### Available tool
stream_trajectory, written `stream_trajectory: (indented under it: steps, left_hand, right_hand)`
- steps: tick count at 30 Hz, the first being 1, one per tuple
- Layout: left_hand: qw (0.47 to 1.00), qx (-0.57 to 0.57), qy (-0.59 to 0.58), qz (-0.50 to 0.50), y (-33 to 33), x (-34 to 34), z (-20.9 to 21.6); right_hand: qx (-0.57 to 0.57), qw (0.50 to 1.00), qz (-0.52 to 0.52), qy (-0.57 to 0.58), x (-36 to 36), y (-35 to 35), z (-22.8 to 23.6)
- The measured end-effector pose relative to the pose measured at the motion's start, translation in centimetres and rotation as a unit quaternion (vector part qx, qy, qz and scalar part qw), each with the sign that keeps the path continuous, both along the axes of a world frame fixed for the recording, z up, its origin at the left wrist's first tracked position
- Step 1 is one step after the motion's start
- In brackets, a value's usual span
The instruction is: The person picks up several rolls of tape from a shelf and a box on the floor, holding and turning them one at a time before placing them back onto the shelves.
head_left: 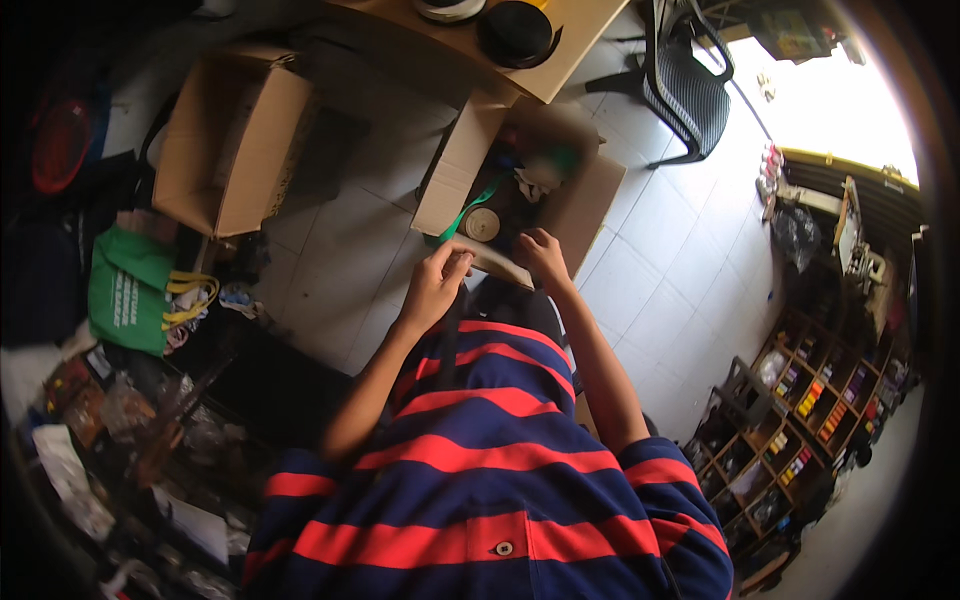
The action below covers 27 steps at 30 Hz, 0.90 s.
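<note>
An open cardboard box (451, 180) stands in front of me with its flaps folded outward. My left hand (437, 287) is at the left end of the near flap (497, 264), thumb and fingers pinched together. At the flap's right end my right hand (543, 259) is closed, its fingers curled inward over the box's edge. Whatever either hand may hold is too small or hidden to make out. Inside the box, close to my fingers, lie a round beige disc-shaped thing (482, 225) and a green strap (468, 208). Deeper in, a crumpled whitish piece (537, 182) shows among dark, blurred contents.
Another open cardboard box (285, 140) stands to the left, above a green bag (130, 290) with yellow handles. A wooden table (585, 40) is ahead, a black chair (690, 95) at the far right. Compartmented shelving (800, 410) lines the right; clutter covers the lower left.
</note>
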<state>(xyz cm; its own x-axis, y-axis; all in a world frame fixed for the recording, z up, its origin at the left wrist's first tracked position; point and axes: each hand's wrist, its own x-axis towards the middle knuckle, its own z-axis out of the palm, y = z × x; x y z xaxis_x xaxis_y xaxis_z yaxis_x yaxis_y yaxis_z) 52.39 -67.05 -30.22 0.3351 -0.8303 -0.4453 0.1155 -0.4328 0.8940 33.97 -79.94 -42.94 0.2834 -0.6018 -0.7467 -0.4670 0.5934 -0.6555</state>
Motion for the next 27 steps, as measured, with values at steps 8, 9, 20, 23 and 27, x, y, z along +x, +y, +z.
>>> stream_trajectory:
  steps: [8, 9, 20, 23, 27]
  left_hand:
    - [0.993, 0.098, 0.055, -0.045, -1.5, 4.0, -3.5]
    - [0.992, 0.107, 0.056, -0.046, -1.2, 4.3, -4.0]
    - [0.982, 0.142, 0.063, -0.107, -4.9, 5.7, -7.1]
    - [0.986, 0.098, -0.012, -0.133, -6.2, 5.4, -7.7]
    - [0.976, 0.07, -0.028, -0.206, -7.7, 4.9, -8.2]
  right_hand:
    - [-0.125, 0.947, 0.205, 0.216, 5.7, 0.3, -15.2]
    - [-0.121, 0.942, 0.225, 0.219, 6.2, 0.6, -15.2]
    - [-0.287, 0.904, 0.231, 0.217, 4.8, 0.8, -9.2]
    - [-0.071, 0.974, 0.168, 0.132, 2.9, -0.8, -3.8]
    - [-0.038, 0.997, 0.06, -0.027, 2.1, -0.1, 1.9]
